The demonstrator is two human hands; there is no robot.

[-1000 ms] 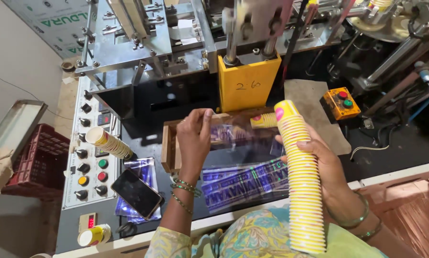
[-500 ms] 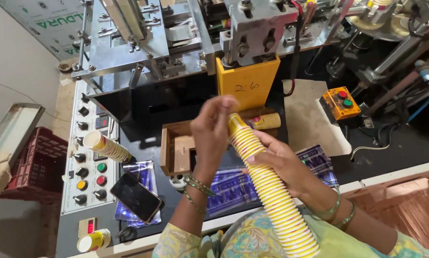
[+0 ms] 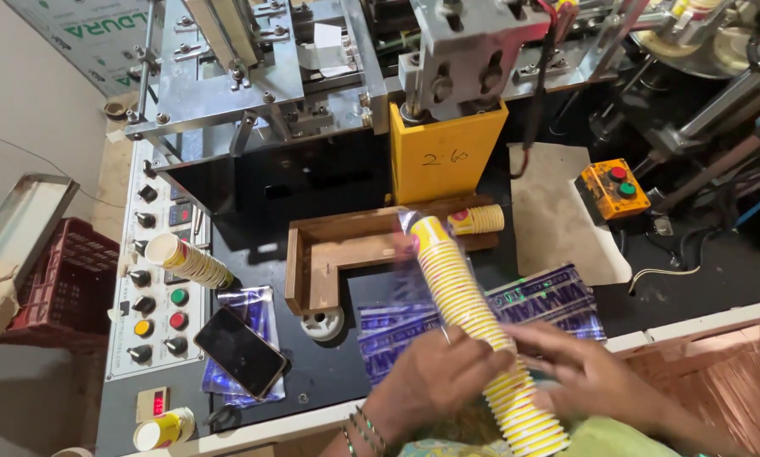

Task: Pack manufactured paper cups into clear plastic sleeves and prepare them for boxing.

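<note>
Machine point(image 3: 329, 93): fills the far edge of the dark surface point(image 3: 329, 381), with a yellow block point(image 3: 449, 161) at its centre.

Wooden tray point(image 3: 346, 250): lies mid-surface in front of the block; a short stack of cups point(image 3: 477, 220) rests on its right end.

Printed plastic sleeves point(image 3: 541, 296): flat pile toward the near edge, partly under the hands.

Long stack of cups point(image 3: 473, 326): yellow-striped, tilted, top toward the tray, base at the near edge. A clear sleeve blurs around its top; bagging appears begun, with the lower part seemingly still bare.

Left hand point(image 3: 435, 385): clenched around the stack's middle.

Right hand point(image 3: 591, 377): blurred, fingers on the stack's lower part; whether it grips cannot be told.

Phone point(image 3: 240, 351): near the left edge, beside the button panel point(image 3: 155, 305).

Against half a second earlier, both hands have dropped toward the near edge; the left no longer reaches the stack's top.
</note>
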